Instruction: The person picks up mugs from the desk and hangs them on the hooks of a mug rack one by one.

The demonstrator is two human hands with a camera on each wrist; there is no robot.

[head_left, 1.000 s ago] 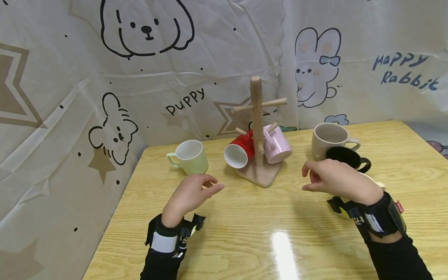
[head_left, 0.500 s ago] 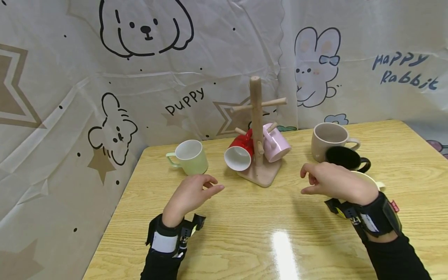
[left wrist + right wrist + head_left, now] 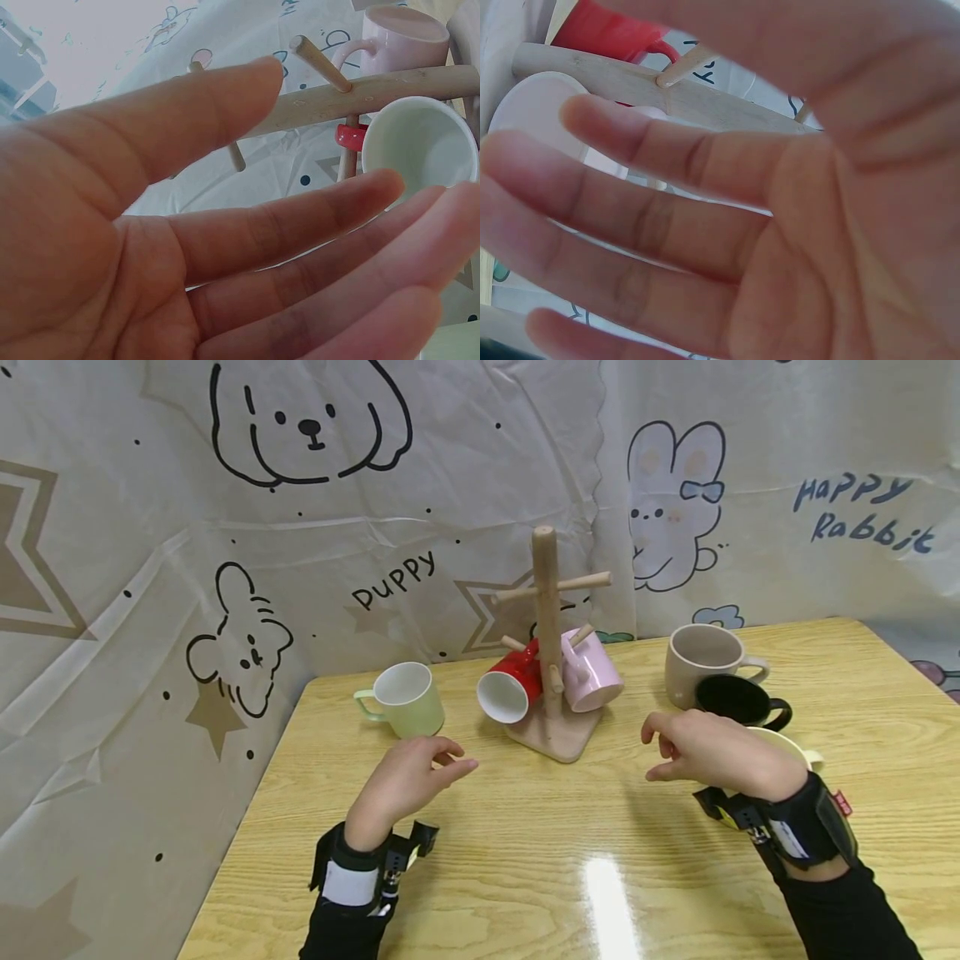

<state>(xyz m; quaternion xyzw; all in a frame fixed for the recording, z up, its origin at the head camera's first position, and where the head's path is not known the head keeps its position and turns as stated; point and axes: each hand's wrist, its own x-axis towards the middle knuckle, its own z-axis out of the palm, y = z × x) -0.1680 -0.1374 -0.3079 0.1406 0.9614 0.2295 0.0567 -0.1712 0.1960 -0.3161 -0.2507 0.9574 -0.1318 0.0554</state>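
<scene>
My left hand [image 3: 408, 779] hovers above the table in front of a pale green mug [image 3: 410, 700], its fingers loosely bent around nothing. To the right, my right hand [image 3: 712, 752] is held up with relaxed fingers and an empty palm. It hides part of a pale yellow mug [image 3: 776, 745] and is close to a black mug [image 3: 738, 700]. Between the hands stands a wooden mug tree [image 3: 550, 627]. A red mug [image 3: 512, 685] hangs on its left side, the white inside facing outward. On its right side hangs a pink mug [image 3: 592, 675].
A beige mug [image 3: 701, 664] stands behind the black one at the back right. The upper pegs [image 3: 585, 582] of the mug tree stick out sideways without mugs. Behind the wooden table [image 3: 510, 877] hangs a printed cloth [image 3: 480, 468].
The red mug swings slightly on its peg. My right hand has shifted a little left and down, showing more of the yellow mug. The left hand stays nearly still.
</scene>
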